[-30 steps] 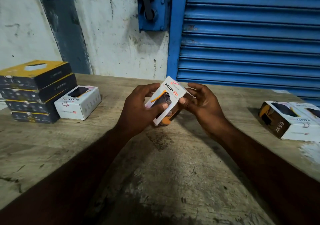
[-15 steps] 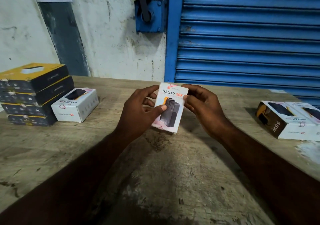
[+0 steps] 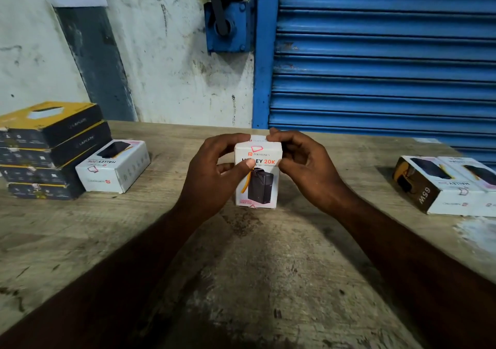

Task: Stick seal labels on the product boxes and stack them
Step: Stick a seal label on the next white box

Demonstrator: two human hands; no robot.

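A white power-bank box (image 3: 259, 185) marked "20K" stands upright in front of me over the middle of the wooden table (image 3: 241, 268), its printed front facing me. My left hand (image 3: 212, 171) grips its left side, thumb across the front and fingers over the top edge. My right hand (image 3: 303, 166) holds the right side, fingertips curled on the top flap. A stack of several black-and-yellow boxes (image 3: 45, 150) stands at the far left, with a white box (image 3: 115, 164) lying flat beside it. No seal label is visible.
Two more white product boxes (image 3: 445, 185) lie side by side at the table's right edge. Behind the table are a blue roller shutter (image 3: 375, 53) and a stained white wall (image 3: 166, 66) with a blue bracket.
The box has been turned from tilted to upright with its front toward me. Both hands have shifted up, and their fingertips are now on the top flap.
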